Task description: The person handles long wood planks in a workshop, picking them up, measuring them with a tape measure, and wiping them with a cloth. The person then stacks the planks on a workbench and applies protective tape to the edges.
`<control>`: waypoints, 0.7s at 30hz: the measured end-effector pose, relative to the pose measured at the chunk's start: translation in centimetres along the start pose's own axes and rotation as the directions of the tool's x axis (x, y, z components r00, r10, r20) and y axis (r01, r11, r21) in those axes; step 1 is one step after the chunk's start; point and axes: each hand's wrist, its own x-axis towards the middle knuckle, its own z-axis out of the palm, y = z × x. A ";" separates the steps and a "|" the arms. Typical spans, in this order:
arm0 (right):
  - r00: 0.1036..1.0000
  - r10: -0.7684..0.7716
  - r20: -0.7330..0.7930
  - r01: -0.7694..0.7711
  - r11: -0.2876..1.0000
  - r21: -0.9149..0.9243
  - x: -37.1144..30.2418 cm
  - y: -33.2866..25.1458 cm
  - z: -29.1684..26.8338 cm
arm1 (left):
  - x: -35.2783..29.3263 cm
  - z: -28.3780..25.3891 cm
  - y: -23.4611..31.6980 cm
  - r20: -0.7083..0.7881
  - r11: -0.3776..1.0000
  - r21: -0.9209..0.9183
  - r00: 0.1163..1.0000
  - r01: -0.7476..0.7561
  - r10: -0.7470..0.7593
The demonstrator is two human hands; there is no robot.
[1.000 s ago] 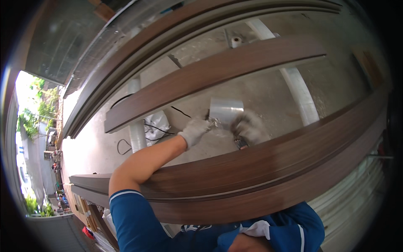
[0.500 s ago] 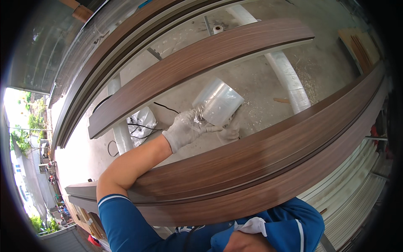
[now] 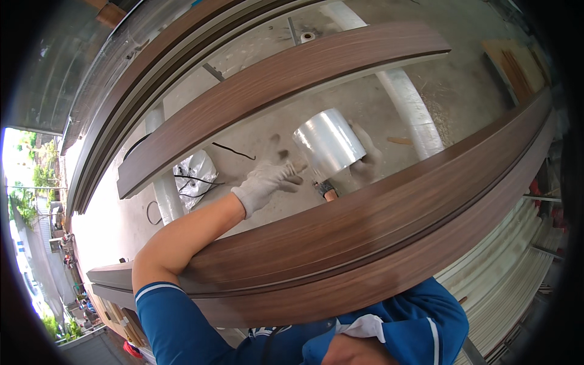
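Observation:
A wide roll of clear stretch film (image 3: 330,143) hangs over the gap between two long brown wood-grain profiles. My right hand (image 3: 372,149), in a pale glove, is at the roll's right side; it is motion-blurred and partly hidden, and seems to hold the roll up. Left of the roll, my gloved left hand (image 3: 267,179) is apart from it, fingers spread and blurred, with nothing visible in them. My left forearm reaches across the near brown profile (image 3: 340,228). A small dark thing with an orange-tan end (image 3: 327,191) shows just below the roll; its kind is unclear.
The middle profile (image 3: 286,76) lies across wrapped supports (image 3: 413,112). More profiles (image 3: 146,88) run along the far left. A white plastic bag (image 3: 194,173) with dark cords lies on the concrete floor. A small roll (image 3: 308,37) stands farther back. Pale strips (image 3: 505,267) are stacked at right.
The film roll has shifted right and turned. My left hand has come away from it and spread its fingers; my right hand has moved from below the roll to its right side.

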 end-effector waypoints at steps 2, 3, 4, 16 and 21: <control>0.995 -0.104 -0.004 0.104 0.993 0.059 0.0 0.4 0.1 | 0.0 0.4 0.1 0.145 0.996 -0.084 0.989 0.033 -0.021; 0.994 -0.110 0.012 0.109 0.991 0.078 0.1 0.6 0.2 | 0.0 0.4 0.4 0.115 0.992 -0.033 0.986 0.126 -0.121; 0.992 -0.128 0.016 0.126 0.988 0.093 0.2 0.7 0.3 | -0.1 0.2 1.0 0.135 0.980 0.017 0.971 0.199 -0.199; 0.946 0.167 0.278 -0.122 0.978 -0.171 1.9 -1.2 0.0 | -6.0 3.2 6.2 0.414 0.953 -0.142 0.859 -0.266 0.301; 0.914 0.135 0.383 -0.188 0.977 0.103 1.0 -2.9 1.4 | -9.1 4.0 8.5 0.480 0.892 0.024 0.788 -0.452 0.386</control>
